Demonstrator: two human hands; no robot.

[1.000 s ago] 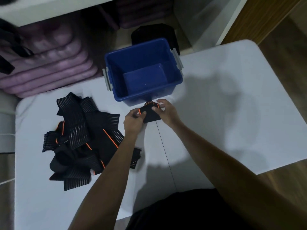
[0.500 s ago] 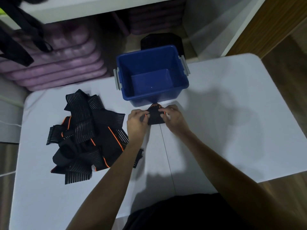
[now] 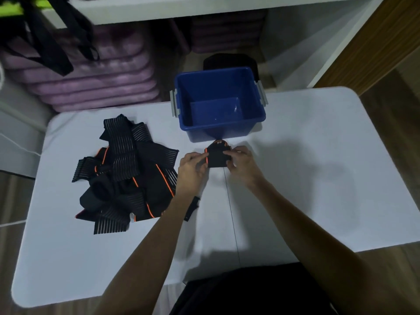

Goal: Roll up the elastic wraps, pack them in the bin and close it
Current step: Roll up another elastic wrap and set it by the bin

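Between both hands a small black wrap (image 3: 217, 156) with an orange edge is held, just above the white table (image 3: 306, 178). It is gripped on its left side by the left hand (image 3: 193, 164), with the fingers curled onto it. Its right side is pinched by the right hand (image 3: 239, 160), whose fingertips (image 3: 227, 153) are bent over the top of the cloth. The wrap is bunched up short between the two hands, but how tightly it is rolled cannot be told.

Just behind the wrap, the blue bin (image 3: 219, 130) is seen on the table. It is open at the top, and only its bare blue floor is seen inside. Grey clips (image 3: 174, 105) are seen on its left and right sides. The wrap is held right in front of the bin's near wall, not inside it.

To the left, a loose pile of wraps (image 3: 127, 173) is spread on the table. These are black with thin pale stripes and orange edges, and they are not rolled. The pile is partly crossed by the left forearm.

Behind the table, stacked purple mats (image 3: 102, 87) are seen under a white shelf. Black straps (image 3: 56, 42) are hung at the top left. A dark object (image 3: 229, 61) is seen behind the bin, but what it is cannot be told.
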